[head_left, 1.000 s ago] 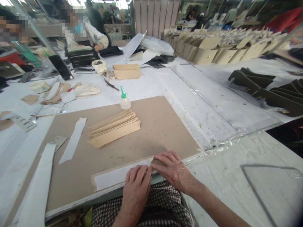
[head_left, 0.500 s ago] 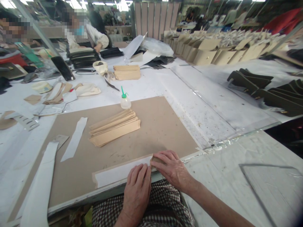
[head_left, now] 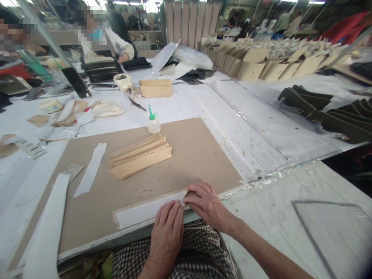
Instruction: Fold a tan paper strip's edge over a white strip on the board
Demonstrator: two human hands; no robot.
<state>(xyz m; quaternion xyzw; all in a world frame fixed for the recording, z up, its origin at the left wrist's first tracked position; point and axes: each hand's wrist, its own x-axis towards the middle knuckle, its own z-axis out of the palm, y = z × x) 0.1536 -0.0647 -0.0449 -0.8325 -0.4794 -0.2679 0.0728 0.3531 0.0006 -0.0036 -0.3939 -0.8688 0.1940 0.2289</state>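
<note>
One long white strip with beige border (head_left: 141,214) along near edge of flat brown board (head_left: 194,157). My right hand (head_left: 205,203) pinches curled end; left hand (head_left: 167,228) lies on it, fingers together, grip unclear. Uneven pinch could crease end; slack left hand, skew strip.

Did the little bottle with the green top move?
No, neither way: the bottle still stands at the same spot on the brown board's far edge.

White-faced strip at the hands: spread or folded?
Spread at left: the strip lies flat along the near edge of the brown board. Right end: cannot tell; the right hand covers much of it.
</note>
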